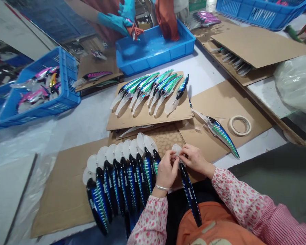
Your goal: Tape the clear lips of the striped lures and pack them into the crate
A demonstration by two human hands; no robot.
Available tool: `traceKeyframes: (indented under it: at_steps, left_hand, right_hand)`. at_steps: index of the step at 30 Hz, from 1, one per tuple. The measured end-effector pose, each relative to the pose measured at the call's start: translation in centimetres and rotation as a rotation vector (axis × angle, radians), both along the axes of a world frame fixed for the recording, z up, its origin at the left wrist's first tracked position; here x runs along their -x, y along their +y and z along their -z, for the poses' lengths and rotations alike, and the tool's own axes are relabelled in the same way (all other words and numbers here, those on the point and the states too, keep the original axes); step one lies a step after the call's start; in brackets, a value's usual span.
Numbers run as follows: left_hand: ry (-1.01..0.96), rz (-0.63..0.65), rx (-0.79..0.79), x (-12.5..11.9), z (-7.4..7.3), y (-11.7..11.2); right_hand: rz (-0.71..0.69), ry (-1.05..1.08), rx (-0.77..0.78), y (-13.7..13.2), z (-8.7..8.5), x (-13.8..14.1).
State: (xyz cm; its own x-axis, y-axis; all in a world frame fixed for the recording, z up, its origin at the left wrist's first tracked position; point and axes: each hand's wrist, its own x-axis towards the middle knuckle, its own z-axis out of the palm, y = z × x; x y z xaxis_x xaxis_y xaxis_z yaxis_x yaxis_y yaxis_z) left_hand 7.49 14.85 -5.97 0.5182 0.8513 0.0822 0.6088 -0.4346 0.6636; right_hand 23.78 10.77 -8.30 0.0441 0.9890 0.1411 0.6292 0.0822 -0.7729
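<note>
Both hands meet at the clear lip end of a black and blue fishing lure (189, 195) marked "nomad", whose body points down toward my lap. My left hand (167, 169), with a bangle at the wrist, pinches near the lip from the left. From the right, my right hand (196, 158) pinches the same end; the fingertips hide the exact spot they grip. Left of my hands lies a row of several similar lures (124, 182), clear lips pointing away from me, on a cardboard sheet (63, 190). A blue-green lure (223, 134) rests on cardboard to the right.
Several green-blue lures (145, 86) lie on stacked cardboard (153, 119) ahead, and a tape roll (248, 126) sits at right. Across the table, a person's blue-gloved hands (119, 22) hold something over a blue tub (155, 59). A blue crate (66, 98) of lures stands left.
</note>
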Motion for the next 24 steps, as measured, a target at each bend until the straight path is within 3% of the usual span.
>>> traceKeyframes:
  at_steps: [4, 10, 13, 17, 19, 21, 24]
  left_hand:
    - [-0.051, -0.082, 0.117, 0.1, -0.1, 0.5]
    - [0.006, -0.058, 0.078, -0.5, -0.2, 1.1]
    - [0.020, -0.048, 0.048, -0.7, 0.1, 1.1]
    - [0.014, -0.061, 0.008, -1.1, 0.5, 0.6]
    - [0.006, -0.073, -0.017, -1.2, 0.3, 0.3]
    - [-0.021, -0.105, -0.060, -0.8, -0.4, -0.2]
    - [-0.077, -0.136, -0.127, 0.3, -1.6, -1.1]
  right_hand:
    - [-0.010, -0.024, 0.031, 0.1, 0.1, -0.1]
    - [-0.009, -0.056, 0.038, 0.0, -0.1, -0.3]
    - [-0.008, 0.002, 0.070, -2.3, -1.1, -0.1]
    - [-0.194, 0.181, 0.278, -7.3, -2.5, 0.8]
    - [-0.209, 0.264, 0.336, -8.9, -2.7, 1.2]
    - [-0.174, 0.330, 0.357, -8.9, -2.4, 1.4]
    - [-0.155, 0.346, 0.295, -5.8, -1.4, 1.8]
